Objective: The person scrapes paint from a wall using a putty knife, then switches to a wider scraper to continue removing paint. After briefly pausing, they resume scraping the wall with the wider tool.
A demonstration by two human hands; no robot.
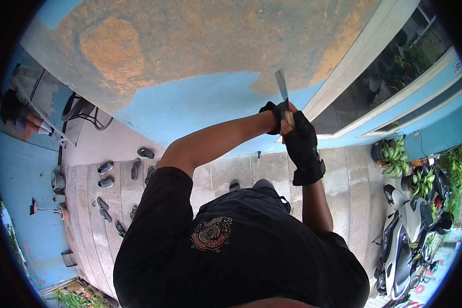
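Observation:
My left hand [281, 113] and my right hand [300, 139], both in black fingerless gloves, close together around the handle [289, 119] of a scraper. Its flat metal blade [281, 83] points up against the wall [205, 102], where blue paint borders a large bare brown and orange patch. The blade's tip lies over the bare patch near the paint's edge. Fingers of both hands overlap, so each one's exact grip is partly hidden.
A small tool [258, 157] lies on the floor by the wall. To the right are a window [364, 87], potted plants [394, 156] and a parked motorcycle [398, 246]. Shoes and sandals [105, 182] lie left. Another person [23, 115] is beside a ladder [36, 105].

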